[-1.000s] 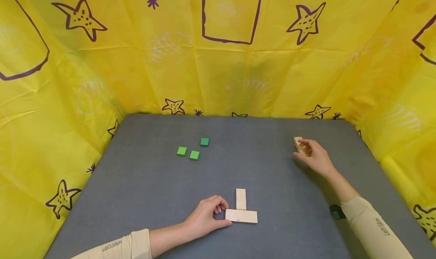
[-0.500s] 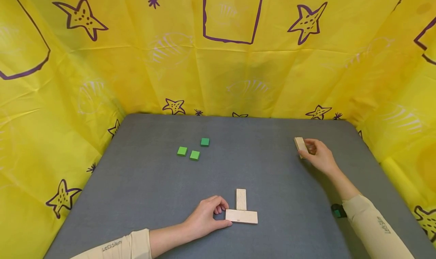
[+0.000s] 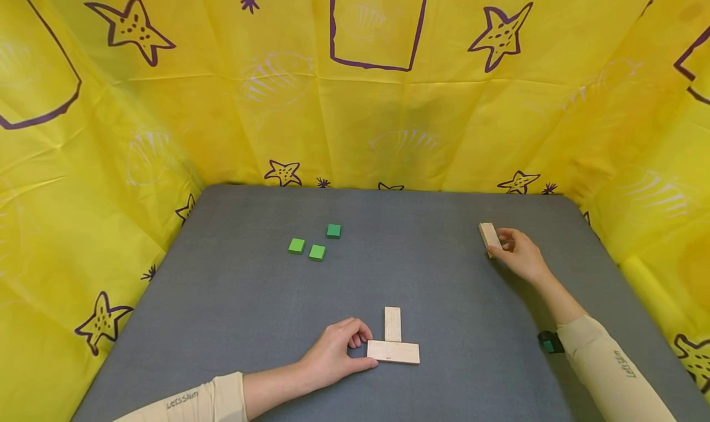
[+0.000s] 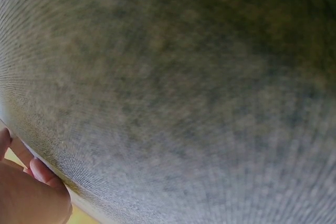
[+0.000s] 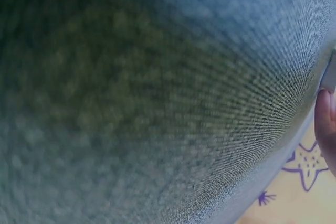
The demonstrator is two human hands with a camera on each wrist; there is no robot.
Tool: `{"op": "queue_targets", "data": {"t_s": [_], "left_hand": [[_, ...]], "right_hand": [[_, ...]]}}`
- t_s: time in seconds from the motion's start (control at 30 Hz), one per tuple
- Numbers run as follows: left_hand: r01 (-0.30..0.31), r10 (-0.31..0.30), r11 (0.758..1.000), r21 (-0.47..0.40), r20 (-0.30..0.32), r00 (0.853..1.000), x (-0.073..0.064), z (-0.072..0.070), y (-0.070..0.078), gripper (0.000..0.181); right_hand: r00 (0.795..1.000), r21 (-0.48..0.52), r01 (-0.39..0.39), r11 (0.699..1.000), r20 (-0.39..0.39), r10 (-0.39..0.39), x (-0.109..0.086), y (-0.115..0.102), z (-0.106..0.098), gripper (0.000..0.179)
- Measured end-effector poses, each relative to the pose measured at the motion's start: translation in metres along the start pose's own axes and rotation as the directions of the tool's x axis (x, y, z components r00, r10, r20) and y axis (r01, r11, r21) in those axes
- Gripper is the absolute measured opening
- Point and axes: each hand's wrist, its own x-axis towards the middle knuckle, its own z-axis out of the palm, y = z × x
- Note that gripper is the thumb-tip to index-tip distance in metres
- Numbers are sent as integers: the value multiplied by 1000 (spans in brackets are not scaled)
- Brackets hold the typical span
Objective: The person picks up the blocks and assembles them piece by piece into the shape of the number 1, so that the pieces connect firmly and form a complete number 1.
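Right grip (image 3: 519, 255) pinches a wooden block (image 3: 489, 236) at its left side. Left grip (image 3: 335, 353) pinches one end of a crosswise block (image 3: 395, 352), right of it; lengthwise block (image 3: 392, 324) adjoins beyond.

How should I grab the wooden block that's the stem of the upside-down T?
I'd pinch the stem block by its long sides near the far end, coming from above and the right. It lies flat, those sides look free, its near end seems to meet the crosswise block, and the left hand is on the left.
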Motion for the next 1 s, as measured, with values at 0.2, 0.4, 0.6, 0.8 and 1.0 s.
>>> {"op": "queue_targets", "data": {"t_s": [0.2,0.4,0.6,0.8,1.0], "left_hand": [[-12,12,1000,5,-11,1000,0,0,-1,34],[-26,26,1000,7,-24,999,-1,1,-2,34],[-26,27,1000,8,-29,999,-1,0,-2,34],[-13,13,1000,7,-19,1000,-1,0,-2,34],[-1,1,1000,7,-9,1000,-2,0,-1,34]], "right_hand": [[1000,4,-9,1000,24,9,-1,-2,0,61],[999,23,-17,1000,42,16,-3,-5,1,63],[998,50,-26,998,56,23,-4,-7,2,65],[998,51,-24,998,60,21,-4,-6,4,67],[998,31,-20,999,65,18,-2,-4,2,74]]}}
